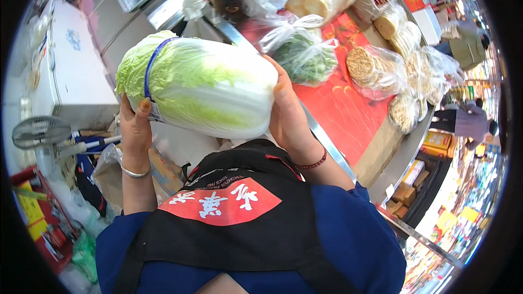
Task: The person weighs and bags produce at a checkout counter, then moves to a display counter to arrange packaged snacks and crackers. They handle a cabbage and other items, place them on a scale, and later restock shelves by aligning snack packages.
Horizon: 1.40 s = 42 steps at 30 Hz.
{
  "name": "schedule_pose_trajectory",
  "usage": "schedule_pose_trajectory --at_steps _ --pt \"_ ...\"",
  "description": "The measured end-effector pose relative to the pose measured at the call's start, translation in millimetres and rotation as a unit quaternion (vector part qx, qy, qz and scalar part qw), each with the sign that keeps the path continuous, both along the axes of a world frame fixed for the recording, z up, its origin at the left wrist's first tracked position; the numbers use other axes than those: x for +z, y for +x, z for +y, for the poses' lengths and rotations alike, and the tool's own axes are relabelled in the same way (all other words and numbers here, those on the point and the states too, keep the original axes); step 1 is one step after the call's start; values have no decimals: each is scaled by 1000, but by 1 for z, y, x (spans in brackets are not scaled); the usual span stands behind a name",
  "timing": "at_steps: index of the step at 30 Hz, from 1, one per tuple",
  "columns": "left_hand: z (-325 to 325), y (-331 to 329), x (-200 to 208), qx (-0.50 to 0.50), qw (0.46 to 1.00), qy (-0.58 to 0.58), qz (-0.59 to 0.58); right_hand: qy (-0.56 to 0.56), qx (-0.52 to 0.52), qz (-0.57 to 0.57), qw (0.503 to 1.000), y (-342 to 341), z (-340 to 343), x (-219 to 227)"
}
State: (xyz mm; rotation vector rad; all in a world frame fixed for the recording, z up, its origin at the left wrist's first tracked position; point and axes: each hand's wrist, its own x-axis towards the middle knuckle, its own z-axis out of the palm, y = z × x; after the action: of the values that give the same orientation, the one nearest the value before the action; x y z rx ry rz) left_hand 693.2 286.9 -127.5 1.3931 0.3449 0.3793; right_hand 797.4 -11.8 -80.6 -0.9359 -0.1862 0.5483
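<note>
Cabbage (201, 87): held beyond the apron (229, 250)
Left hand (136, 130): gripping the leafy end, thumb by the purple band (148, 71); dragging could shift it
Right hand (289, 111): cupping the smooth stalk end (likelier slip); loosening could drop it
Bagged greens (305, 60): beyond the apron, rightward; swinging might bump them

Green-and-white cabbage (204, 84) with purple band (148, 69)

one long pale-green cabbage (199, 86), two bare hands (289, 113), one silver metal bangle (134, 173), one dark-red beaded bracelet (312, 164), one round grey fan (41, 132)
</note>
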Motion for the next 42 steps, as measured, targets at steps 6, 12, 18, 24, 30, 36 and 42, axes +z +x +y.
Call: schedule_pose_trajectory --at_steps 6,12,18,24,30,36,42 --pt "-100 80 71 -118 987 106 33 62 -124 93 986 20 -79 -20" --pt "-220 158 79 -326 941 81 -31 72 -269 198 940 21 -192 -62" --pt "-330 236 21 -387 887 242 -72 95 -354 253 896 11 -254 -81" --pt "-376 274 -32 -441 867 229 32 41 -341 342 875 -3 -282 -126" --pt "-388 286 -55 -467 862 193 34 -271 -256 393 840 -11 -285 -157" --pt "-350 250 -33 -408 887 214 -27 -281 -288 256 879 8 -298 -154" --pt "-299 196 -41 -460 840 283 56 -119 -296 282 905 26 -291 -166"
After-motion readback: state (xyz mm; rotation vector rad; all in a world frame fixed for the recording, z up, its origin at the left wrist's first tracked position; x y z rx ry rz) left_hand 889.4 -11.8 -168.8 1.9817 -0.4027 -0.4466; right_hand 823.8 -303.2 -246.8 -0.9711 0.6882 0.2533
